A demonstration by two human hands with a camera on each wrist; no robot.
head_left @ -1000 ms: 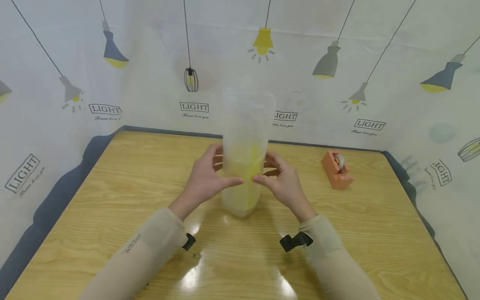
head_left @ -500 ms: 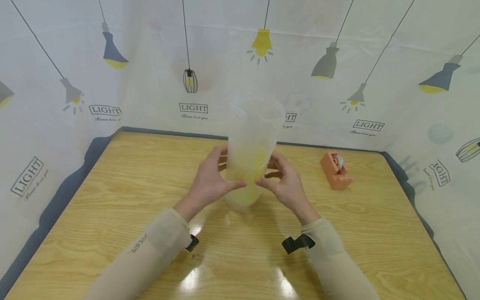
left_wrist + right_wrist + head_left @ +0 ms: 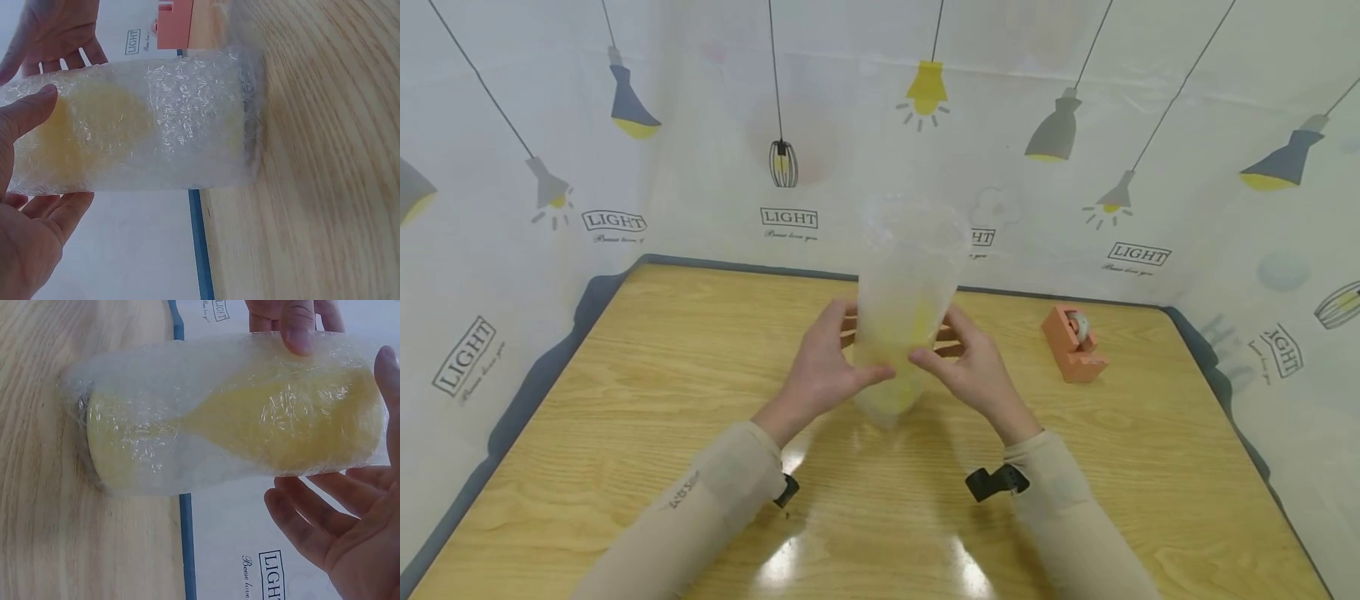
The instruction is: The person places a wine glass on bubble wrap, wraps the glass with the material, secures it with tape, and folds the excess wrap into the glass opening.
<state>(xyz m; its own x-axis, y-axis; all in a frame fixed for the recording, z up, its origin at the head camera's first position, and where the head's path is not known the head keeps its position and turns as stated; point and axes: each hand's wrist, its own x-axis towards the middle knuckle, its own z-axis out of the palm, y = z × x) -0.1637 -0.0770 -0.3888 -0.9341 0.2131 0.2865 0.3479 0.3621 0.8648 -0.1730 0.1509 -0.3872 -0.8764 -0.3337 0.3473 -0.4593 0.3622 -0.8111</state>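
A yellow stemmed goblet point(image 3: 294, 419) stands upright inside a tall sleeve of bubble wrap point(image 3: 906, 267), in the middle of the table. Its bowl, thin stem and round foot show through the plastic in the right wrist view. My left hand point(image 3: 820, 367) holds the wrapped bowl from the left, thumb in front and fingers round the side. From the right, my right hand point(image 3: 977, 371) grips it the same way, and the two thumbs nearly meet. Loose bubble wrap rises well above both hands. Near the tabletop, the wrap point(image 3: 250, 119) gathers around the foot.
An orange tape dispenser point(image 3: 1073, 346) with a roll of tape stands to the right on the wooden table point(image 3: 685, 350). White cloth point(image 3: 715, 100) printed with lamps hangs behind the table and along both sides.
The wrapped goblet and both hands have shifted slightly to the right. The wrap's top has leaned right and widened, while its lower end looks narrower. The hands keep their hold.
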